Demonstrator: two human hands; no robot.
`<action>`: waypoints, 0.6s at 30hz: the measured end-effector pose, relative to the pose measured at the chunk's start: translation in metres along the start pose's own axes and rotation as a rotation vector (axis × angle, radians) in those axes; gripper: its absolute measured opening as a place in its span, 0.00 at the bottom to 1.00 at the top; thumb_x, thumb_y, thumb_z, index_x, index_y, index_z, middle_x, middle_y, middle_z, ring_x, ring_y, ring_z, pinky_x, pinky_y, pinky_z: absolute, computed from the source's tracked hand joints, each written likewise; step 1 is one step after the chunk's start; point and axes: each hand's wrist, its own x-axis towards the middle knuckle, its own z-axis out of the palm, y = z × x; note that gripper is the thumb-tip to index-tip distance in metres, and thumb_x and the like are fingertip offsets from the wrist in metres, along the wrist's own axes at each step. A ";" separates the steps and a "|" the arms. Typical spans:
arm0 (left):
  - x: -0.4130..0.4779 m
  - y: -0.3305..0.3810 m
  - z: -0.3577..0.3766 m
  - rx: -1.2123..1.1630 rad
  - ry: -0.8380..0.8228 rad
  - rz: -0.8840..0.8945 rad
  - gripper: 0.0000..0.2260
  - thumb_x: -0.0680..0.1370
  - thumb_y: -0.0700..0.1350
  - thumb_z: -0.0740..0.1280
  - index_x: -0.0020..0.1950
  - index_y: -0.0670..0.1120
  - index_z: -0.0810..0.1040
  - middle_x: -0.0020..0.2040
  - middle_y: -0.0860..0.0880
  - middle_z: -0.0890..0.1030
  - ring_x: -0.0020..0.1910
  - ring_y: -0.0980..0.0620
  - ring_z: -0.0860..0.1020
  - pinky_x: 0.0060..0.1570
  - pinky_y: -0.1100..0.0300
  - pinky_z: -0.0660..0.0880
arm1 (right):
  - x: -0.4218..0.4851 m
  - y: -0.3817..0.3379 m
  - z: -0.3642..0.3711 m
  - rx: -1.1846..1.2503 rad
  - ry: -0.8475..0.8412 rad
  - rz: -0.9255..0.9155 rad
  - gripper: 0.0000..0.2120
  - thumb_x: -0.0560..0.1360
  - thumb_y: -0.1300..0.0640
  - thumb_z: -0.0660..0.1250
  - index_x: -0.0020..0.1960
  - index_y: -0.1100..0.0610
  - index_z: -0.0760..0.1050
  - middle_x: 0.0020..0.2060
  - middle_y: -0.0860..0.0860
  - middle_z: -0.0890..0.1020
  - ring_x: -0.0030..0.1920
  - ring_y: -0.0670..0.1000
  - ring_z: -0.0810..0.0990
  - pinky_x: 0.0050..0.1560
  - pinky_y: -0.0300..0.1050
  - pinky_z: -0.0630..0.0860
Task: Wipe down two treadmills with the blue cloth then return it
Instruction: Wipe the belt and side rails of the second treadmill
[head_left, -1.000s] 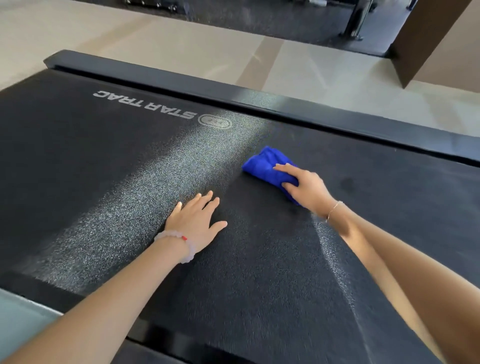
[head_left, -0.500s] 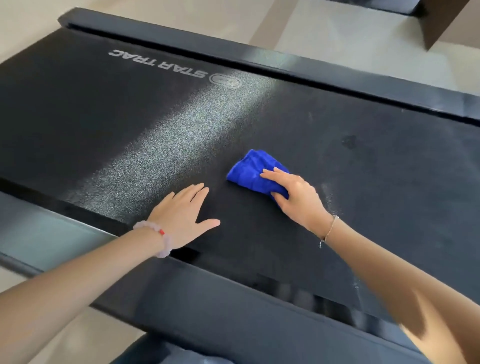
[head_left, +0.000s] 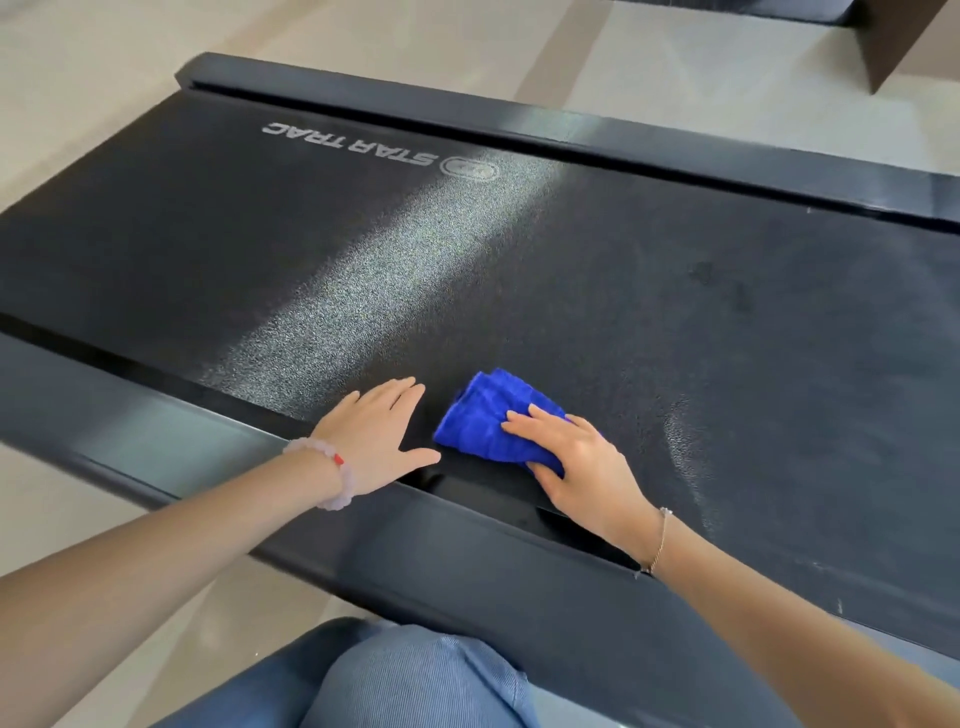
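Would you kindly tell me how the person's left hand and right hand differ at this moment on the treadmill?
The left hand lies flat on the bare treadmill belt, while the right hand presses on the blue cloth. The left wrist wears a pale bead bracelet; the right wrist wears a thin chain. Both hands are palm down with fairly straight fingers, side by side near the belt's near edge.
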 end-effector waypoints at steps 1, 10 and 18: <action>0.000 0.001 -0.001 -0.007 0.004 0.005 0.36 0.78 0.63 0.56 0.77 0.45 0.45 0.78 0.51 0.47 0.76 0.53 0.48 0.73 0.53 0.50 | -0.004 0.000 0.002 0.005 -0.010 -0.013 0.24 0.74 0.62 0.65 0.67 0.46 0.71 0.66 0.37 0.71 0.70 0.39 0.64 0.71 0.42 0.59; 0.004 0.010 -0.010 -0.035 -0.021 0.037 0.39 0.77 0.62 0.59 0.77 0.45 0.44 0.78 0.49 0.47 0.76 0.52 0.48 0.73 0.52 0.50 | -0.012 -0.001 -0.013 -0.041 -0.078 -0.015 0.23 0.76 0.59 0.63 0.68 0.43 0.69 0.67 0.33 0.68 0.69 0.34 0.60 0.67 0.30 0.54; 0.013 0.035 -0.005 -0.030 -0.034 0.151 0.39 0.76 0.63 0.59 0.77 0.45 0.44 0.78 0.50 0.46 0.76 0.54 0.45 0.73 0.54 0.48 | -0.049 0.027 -0.038 -0.047 -0.027 0.041 0.24 0.74 0.62 0.67 0.66 0.44 0.71 0.63 0.28 0.64 0.65 0.24 0.51 0.61 0.32 0.59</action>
